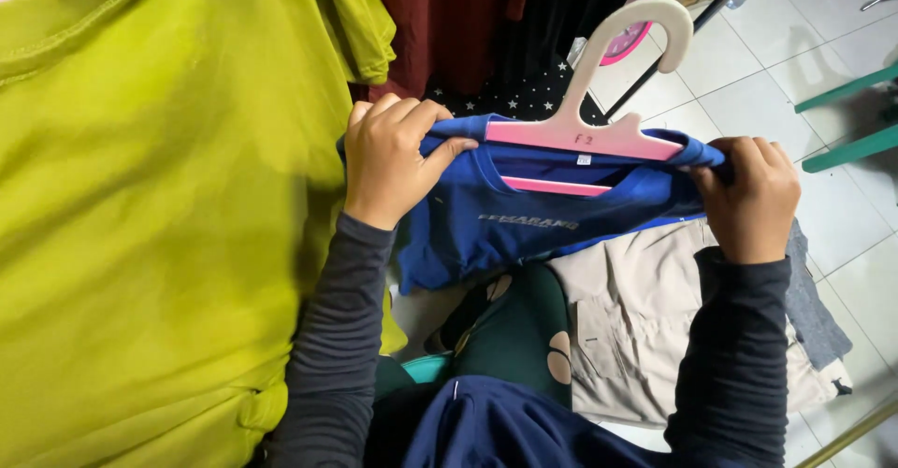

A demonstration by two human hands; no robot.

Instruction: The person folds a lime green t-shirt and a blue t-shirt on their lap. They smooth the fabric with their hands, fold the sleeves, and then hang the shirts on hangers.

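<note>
A small blue shirt (510,220) hangs on a pink and cream plastic hanger (599,103) held up in front of me. My left hand (393,159) grips the shirt's left shoulder over the hanger's end. My right hand (748,201) pinches the right shoulder at the hanger's other end. Both arms wear dark grey long sleeves. The hanger's hook points up and to the right, free of any rail.
A large yellow-green shirt (150,206) hangs close on the left. Dark red (440,19) and black starred (533,94) garments hang behind. Beige trousers (636,318) and a dark green patterned garment (519,328) lie below. White tiled floor (748,66) and green chair legs (847,113) are at the right.
</note>
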